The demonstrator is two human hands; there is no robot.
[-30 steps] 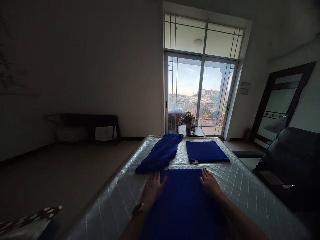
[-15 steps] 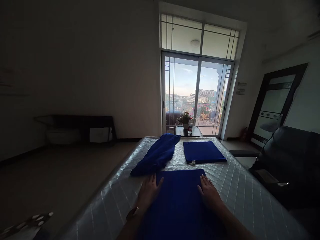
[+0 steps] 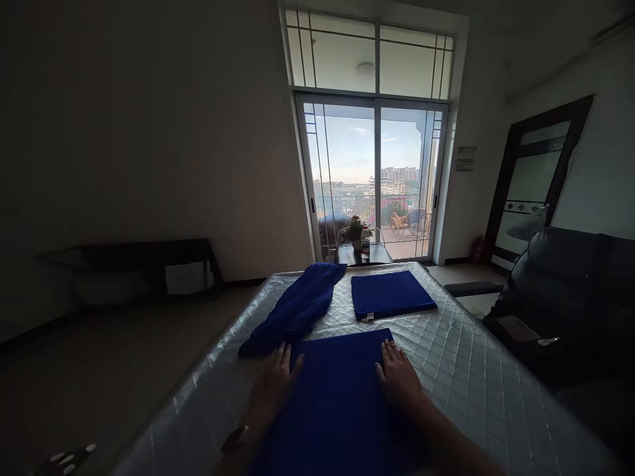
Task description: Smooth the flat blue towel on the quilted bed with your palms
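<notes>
- Two flat hands, thumbs apart: left hand (image 3: 272,380), right hand (image 3: 399,377), at opposite side edges of near blue cloth (image 3: 337,396).
- Change: right hand drawn slightly nearer; suggests smoothing.
- Beyond, on silver quilted mattress (image 3: 456,350): crumpled blue cloth (image 3: 302,307) left, folded blue cloth (image 3: 391,294) right.

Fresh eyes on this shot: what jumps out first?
The bright glass doors stand out first, beyond the far end of the quilted silver surface. Nearest, a flat blue cloth lies between the left hand and right hand; past it, a rumpled blue cloth at left, a folded blue cloth at right.
</notes>
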